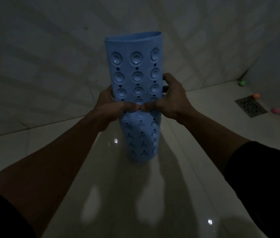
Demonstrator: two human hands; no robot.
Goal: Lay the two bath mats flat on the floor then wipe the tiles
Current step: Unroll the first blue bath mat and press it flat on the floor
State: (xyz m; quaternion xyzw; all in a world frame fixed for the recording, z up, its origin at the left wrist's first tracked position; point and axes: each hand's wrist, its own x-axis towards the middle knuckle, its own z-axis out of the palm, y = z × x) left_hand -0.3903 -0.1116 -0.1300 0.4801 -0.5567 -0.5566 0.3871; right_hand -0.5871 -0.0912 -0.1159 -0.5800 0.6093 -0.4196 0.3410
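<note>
- Above the glossy tiled floor (135, 194), in dim light, 1 rolled blue bath mat (135, 74) is held upright, suction cups facing out, its lower end near the floor but whether touching I cannot tell.
- Left hand (111, 107) and right hand (171, 98) are both clamped around the roll's middle, thumbs meeting at the front, fingers wrapped behind.
- Step in hand, as I judge it: laying the first mat; wiping has not begun.
- Next move likely calls for lowering 1 end to the tiles and letting the roll open, cups turned downward.
- Count: 1 mat visible, the second not in view; 1 floor drain (250, 106); 3 small coloured balls, green (242, 82), orange (256, 96), pink (276, 110), near the drain.
</note>
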